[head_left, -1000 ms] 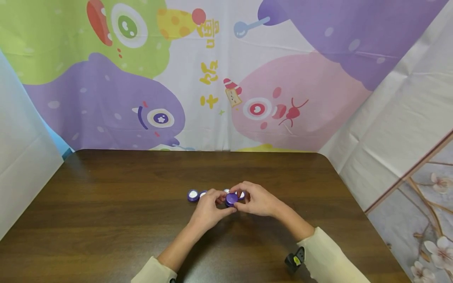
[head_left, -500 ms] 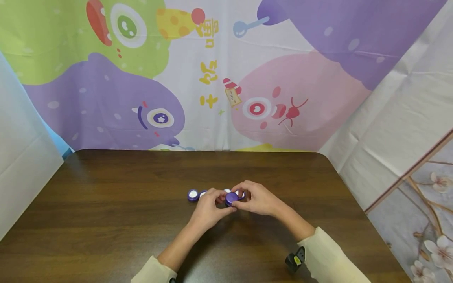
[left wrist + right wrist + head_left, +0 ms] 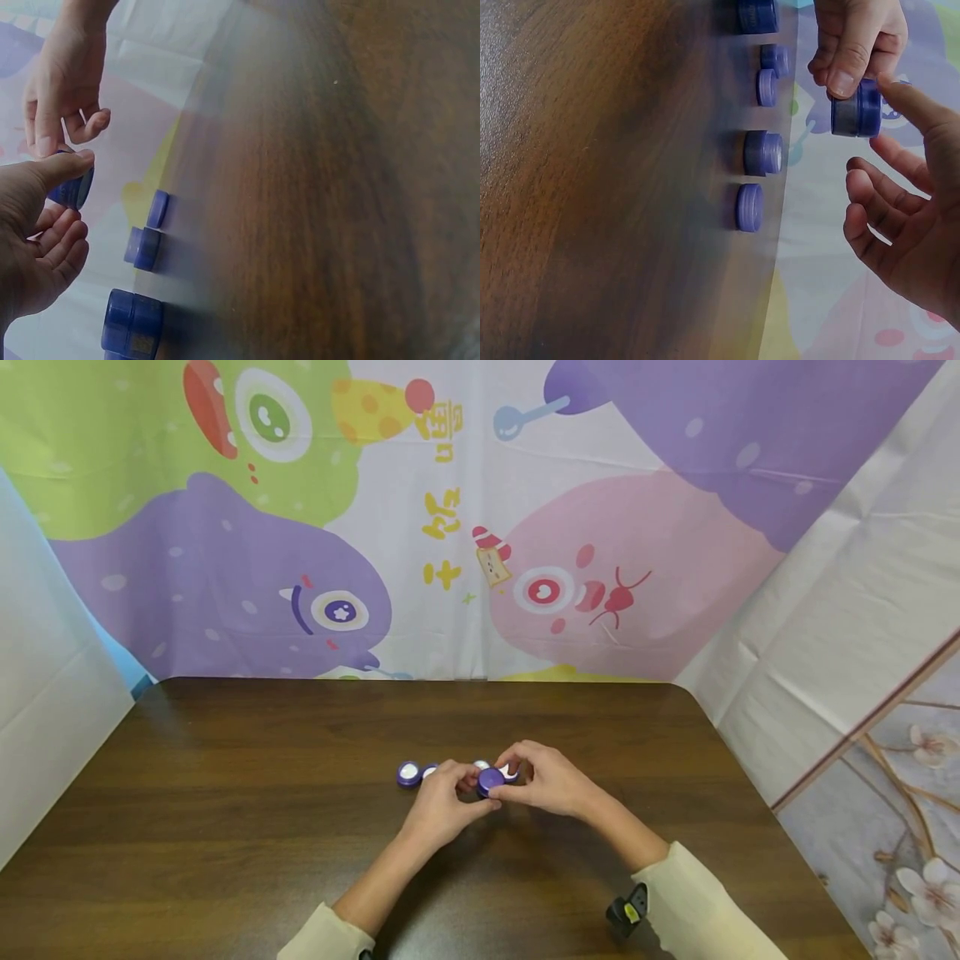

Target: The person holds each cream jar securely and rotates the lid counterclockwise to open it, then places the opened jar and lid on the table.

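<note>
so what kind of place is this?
Probably a staged recording booth, not a home: a dark wooden table, a cartoon-monster printed backdrop behind it, white sheeting beside, small round purple jars.

The head view is bright, evenly lit and sharp, with slight bending at its edges and soft shadows under the forearms on the dark brown wooden table (image 3: 225, 827). Both wrist views are dimmer, hazy and soft-focused, with pale glare washing across the table's far edge.

Small round purple jar (image 3: 491, 781), lid on, sat just below frame centre, lifted off the tabletop, pinched by fingertips on both sides.
</note>
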Available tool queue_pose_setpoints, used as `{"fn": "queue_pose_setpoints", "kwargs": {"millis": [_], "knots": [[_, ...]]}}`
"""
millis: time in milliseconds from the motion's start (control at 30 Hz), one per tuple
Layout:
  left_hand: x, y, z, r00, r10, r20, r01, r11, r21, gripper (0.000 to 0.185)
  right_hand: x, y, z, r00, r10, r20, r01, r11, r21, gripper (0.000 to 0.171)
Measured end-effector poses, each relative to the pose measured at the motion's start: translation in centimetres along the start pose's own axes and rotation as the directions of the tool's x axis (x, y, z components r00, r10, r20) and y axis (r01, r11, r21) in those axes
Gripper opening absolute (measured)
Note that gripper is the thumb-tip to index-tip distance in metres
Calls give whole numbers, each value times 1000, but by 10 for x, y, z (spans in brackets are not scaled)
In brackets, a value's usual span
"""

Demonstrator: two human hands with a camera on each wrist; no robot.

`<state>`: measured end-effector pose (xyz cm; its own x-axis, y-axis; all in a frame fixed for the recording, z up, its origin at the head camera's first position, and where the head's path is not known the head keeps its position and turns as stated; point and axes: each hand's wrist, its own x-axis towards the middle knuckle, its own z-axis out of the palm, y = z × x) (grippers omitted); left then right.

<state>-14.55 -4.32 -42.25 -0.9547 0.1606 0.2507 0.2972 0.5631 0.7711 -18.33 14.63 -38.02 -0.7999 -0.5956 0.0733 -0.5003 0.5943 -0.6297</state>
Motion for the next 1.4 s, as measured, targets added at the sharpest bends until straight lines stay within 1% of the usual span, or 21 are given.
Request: {"fn": "queue_pose_setpoints", "kwargs": {"millis": [100,300,467,600,733,900,1033,1233,1400], "knots": [[0,0,0,1000,-1,-2,1,1000,1,37,0,0,0,1000,-15,4,15,1000,3,30],[0,-1,1,1000,3,-2,-3,1000,2,35,-2,0,0,999,-29,44,29,1000,8,36],[-1,-1,1,1000,7,-10,-7,1000,0,34,-1,1,1,1000,-13,21,13,1000,21,42],[-1,-1,1,1000,1,-14,-1,1000,-6,33,-1,3,2,1000,-19,6,19,999,26,36],[-2,0,0,1000,-3,-13,3,1000,-9,32,-1,3,2,999,-36,20,36,999,21,33],[-2,0,0,1000,11,-18,-11,1000,-17,31,-1,0,0,999,-25,40,25,999,20,39],[-2,1,0,1000,18,-23,-18,1000,-18,32,-1,0,0,999,-16,30,15,1000,18,45],[-2,1,-1,1000,14,-22,-14,1000,-16,31,-1,2,1,1000,-15,21,15,1000,22,36],[-3,0,-1,1000,10,-13,-10,1000,-17,31,-1,0,1,998,-32,52,31,999,11,37]]}}
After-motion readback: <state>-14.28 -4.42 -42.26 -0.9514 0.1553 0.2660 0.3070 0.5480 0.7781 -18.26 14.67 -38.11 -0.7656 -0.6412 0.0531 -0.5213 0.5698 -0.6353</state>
